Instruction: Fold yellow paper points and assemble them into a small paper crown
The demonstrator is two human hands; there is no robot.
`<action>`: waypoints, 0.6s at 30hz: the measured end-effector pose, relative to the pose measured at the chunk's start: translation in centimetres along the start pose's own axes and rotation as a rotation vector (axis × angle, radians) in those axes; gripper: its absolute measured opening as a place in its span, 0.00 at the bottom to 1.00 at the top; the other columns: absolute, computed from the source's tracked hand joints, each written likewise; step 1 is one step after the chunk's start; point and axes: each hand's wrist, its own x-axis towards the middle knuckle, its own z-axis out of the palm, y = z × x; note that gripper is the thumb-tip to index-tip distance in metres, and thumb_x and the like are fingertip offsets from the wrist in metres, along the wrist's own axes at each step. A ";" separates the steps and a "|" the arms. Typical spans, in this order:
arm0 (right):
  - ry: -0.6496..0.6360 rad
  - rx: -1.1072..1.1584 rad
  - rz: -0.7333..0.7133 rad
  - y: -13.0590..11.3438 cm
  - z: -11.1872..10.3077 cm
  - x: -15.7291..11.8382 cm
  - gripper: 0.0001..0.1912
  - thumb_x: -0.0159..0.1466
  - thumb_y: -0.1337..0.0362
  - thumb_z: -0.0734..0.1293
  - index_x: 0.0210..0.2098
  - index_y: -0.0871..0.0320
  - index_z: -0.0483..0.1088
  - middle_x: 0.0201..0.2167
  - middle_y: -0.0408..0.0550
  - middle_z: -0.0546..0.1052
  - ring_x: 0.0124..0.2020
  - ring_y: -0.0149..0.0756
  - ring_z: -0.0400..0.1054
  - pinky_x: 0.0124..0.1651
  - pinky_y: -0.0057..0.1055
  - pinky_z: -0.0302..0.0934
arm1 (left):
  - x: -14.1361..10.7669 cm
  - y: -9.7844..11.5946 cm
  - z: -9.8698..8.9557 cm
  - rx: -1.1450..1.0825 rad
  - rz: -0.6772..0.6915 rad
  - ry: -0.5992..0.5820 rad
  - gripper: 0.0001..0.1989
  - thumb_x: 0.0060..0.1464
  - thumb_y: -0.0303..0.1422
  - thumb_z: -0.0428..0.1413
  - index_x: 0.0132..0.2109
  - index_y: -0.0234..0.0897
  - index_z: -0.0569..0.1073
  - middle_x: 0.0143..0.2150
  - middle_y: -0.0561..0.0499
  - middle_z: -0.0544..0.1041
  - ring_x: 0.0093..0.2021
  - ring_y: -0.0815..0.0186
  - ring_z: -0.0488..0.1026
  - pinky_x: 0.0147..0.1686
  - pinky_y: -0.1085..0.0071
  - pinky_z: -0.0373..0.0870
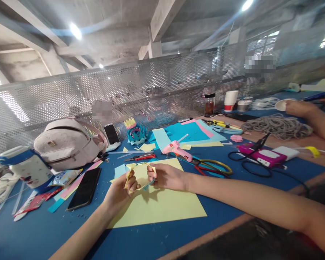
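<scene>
Left hand (121,189), right hand (165,177) pinching folded paper piece (141,174), above yellow sheet (162,206)

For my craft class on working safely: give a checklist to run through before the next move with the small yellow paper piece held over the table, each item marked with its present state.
1. Both hands grip the yellow paper piece: ok, left hand and right hand pinch it.
2. Large yellow sheet lies flat underneath: ok.
3. Pink glue gun away from fingers: ok, it lies beyond the hands.
4. Glue gun hot: cannot tell.
5. Scissors closed: cannot tell.
6. Black phone off the paper: ok.
</scene>
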 end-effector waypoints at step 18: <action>0.300 -1.063 -0.337 0.1 -0.8 1.8 0.16 0.66 0.52 0.61 0.37 0.60 0.66 0.36 0.49 0.75 0.33 0.32 0.69 0.35 0.28 0.62 | -0.9 -1.5 0.6 0.286 -0.104 -0.238 0.11 0.56 0.36 0.60 0.33 0.31 0.74 0.26 0.47 0.77 0.25 0.66 0.75 0.33 0.70 0.69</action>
